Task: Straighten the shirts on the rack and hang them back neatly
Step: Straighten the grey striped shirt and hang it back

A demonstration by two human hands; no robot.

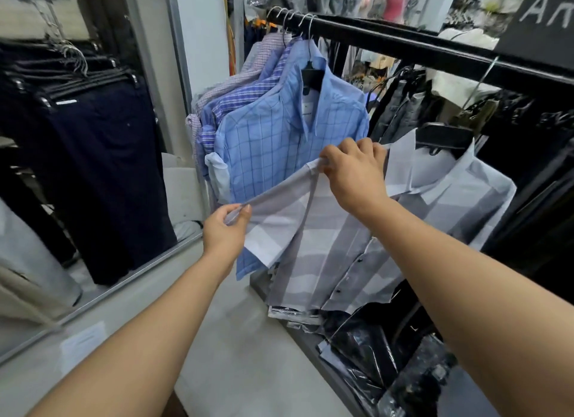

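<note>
Both hands pinch the grey shirt (357, 255), left hand (225, 230) at the sleeve cuff, right hand (354, 174) at the shoulder seam, apparently to pull the sleeve flat.

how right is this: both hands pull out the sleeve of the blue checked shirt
Wrong shirt. In the head view the left hand and right hand pull out the sleeve of the grey striped shirt; the blue checked shirt hangs behind.

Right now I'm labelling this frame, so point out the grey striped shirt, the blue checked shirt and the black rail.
grey striped shirt (326, 255): head view, front panel near the buttons.
blue checked shirt (264, 143): head view, chest panel.
black rail (435, 48): head view, middle of the bar.
</note>
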